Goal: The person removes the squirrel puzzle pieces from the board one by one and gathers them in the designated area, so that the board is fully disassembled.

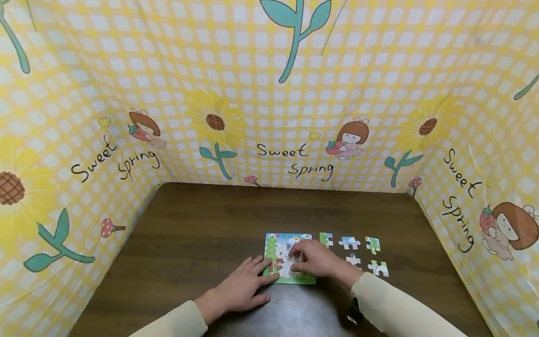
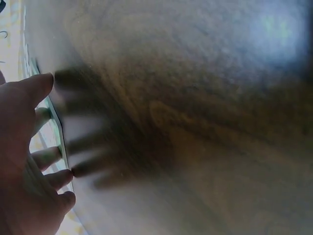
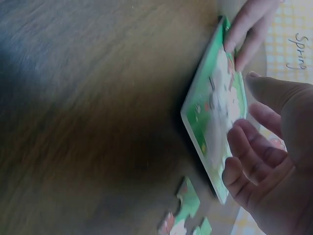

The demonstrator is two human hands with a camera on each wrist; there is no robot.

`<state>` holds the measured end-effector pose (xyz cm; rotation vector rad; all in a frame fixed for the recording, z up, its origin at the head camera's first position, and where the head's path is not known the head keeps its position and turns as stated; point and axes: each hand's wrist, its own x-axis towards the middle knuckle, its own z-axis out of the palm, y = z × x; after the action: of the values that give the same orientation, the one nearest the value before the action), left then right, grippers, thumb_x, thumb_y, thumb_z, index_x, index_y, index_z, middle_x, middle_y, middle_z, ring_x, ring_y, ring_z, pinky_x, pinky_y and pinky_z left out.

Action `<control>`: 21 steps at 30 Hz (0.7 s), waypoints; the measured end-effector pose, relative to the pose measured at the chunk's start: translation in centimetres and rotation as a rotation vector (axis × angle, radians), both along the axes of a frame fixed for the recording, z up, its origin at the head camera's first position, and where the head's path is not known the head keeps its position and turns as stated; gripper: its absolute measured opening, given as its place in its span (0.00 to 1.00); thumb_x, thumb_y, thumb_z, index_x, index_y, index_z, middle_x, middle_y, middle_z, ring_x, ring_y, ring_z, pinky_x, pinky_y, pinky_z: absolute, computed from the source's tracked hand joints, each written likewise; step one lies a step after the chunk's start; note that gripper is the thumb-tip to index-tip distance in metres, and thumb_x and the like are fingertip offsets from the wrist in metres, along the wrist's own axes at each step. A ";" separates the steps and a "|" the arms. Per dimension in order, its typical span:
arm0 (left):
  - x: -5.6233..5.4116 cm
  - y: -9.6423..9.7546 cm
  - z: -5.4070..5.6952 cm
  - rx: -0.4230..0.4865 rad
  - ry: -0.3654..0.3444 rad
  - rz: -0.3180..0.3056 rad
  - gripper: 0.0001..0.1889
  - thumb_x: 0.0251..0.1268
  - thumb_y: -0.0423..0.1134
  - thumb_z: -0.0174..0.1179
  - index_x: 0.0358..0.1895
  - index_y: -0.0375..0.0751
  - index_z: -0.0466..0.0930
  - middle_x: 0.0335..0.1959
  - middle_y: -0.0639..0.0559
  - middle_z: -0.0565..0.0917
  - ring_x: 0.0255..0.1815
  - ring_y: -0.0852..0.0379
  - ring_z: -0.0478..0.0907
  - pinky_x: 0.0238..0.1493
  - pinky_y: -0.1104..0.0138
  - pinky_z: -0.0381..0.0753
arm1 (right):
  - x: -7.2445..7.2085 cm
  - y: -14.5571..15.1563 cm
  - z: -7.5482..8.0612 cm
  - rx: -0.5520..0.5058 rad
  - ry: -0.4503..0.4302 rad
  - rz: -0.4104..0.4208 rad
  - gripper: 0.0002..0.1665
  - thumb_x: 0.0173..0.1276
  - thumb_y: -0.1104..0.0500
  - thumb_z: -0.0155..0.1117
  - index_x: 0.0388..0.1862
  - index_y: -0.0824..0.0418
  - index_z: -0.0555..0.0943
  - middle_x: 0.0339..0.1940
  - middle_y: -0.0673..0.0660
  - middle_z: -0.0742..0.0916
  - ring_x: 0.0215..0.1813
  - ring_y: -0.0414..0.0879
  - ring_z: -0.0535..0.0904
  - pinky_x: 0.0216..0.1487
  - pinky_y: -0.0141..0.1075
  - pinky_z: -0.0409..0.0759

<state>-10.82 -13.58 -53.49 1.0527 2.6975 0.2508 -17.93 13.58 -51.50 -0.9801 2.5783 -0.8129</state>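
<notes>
A jigsaw puzzle board (image 1: 294, 281) with a green border, a white animal and a green tree lies flat on the table. My left hand (image 1: 242, 285) rests at its left edge, fingers spread and fingertips on the board. Above the right part of the picture is my right hand (image 1: 317, 259), its fingers bent and the thumb apart from them. In the right wrist view no piece shows between that hand's fingers (image 3: 244, 142); the hand covers part of the picture. Several loose puzzle pieces (image 1: 349, 242) lie to the right of the board, one partly behind the right wrist.
The dark wooden table (image 1: 202, 220) extends around the board. Yellow checked cloth (image 1: 269, 107) with flowers and lettering hangs at the back and both sides. A black band (image 1: 354, 311) is on the right wrist.
</notes>
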 end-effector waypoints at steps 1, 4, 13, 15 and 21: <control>0.0 0.0 0.1 -0.006 -0.005 -0.004 0.31 0.76 0.62 0.54 0.79 0.67 0.64 0.82 0.46 0.60 0.82 0.37 0.57 0.76 0.40 0.61 | 0.0 -0.2 -0.1 0.013 0.009 0.000 0.15 0.66 0.53 0.76 0.49 0.56 0.87 0.42 0.50 0.88 0.34 0.39 0.79 0.37 0.32 0.77; 0.0 -0.1 0.3 -0.020 -0.018 -0.016 0.31 0.76 0.62 0.53 0.79 0.66 0.63 0.83 0.45 0.59 0.82 0.37 0.57 0.75 0.42 0.62 | 0.2 -0.7 -0.4 0.042 0.039 -0.001 0.17 0.65 0.51 0.77 0.50 0.56 0.87 0.43 0.51 0.87 0.38 0.43 0.79 0.38 0.33 0.77; -0.3 -0.2 0.3 -0.044 -0.011 -0.028 0.32 0.76 0.63 0.53 0.79 0.67 0.62 0.83 0.45 0.58 0.81 0.37 0.57 0.74 0.46 0.67 | 0.2 -1.2 -1.0 0.086 0.079 -0.034 0.22 0.60 0.49 0.80 0.50 0.56 0.88 0.45 0.51 0.86 0.41 0.41 0.79 0.43 0.36 0.79; -0.3 -0.2 0.2 -0.047 -0.010 -0.027 0.32 0.76 0.63 0.52 0.79 0.68 0.62 0.83 0.45 0.58 0.81 0.37 0.57 0.74 0.47 0.67 | 0.3 -1.2 -1.2 0.099 0.085 -0.035 0.23 0.58 0.48 0.81 0.50 0.56 0.89 0.46 0.50 0.85 0.41 0.40 0.78 0.43 0.35 0.79; -0.2 -0.1 0.1 -0.050 -0.016 -0.029 0.32 0.76 0.63 0.53 0.79 0.68 0.62 0.83 0.45 0.58 0.82 0.37 0.57 0.74 0.47 0.67 | 0.6 -1.3 -1.6 0.112 0.072 -0.051 0.23 0.57 0.48 0.82 0.50 0.55 0.90 0.45 0.49 0.82 0.37 0.36 0.75 0.39 0.32 0.76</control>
<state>-11.03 -13.69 -53.41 1.0702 2.6580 0.1851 -17.29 12.29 -53.05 -0.9313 2.6873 -0.6490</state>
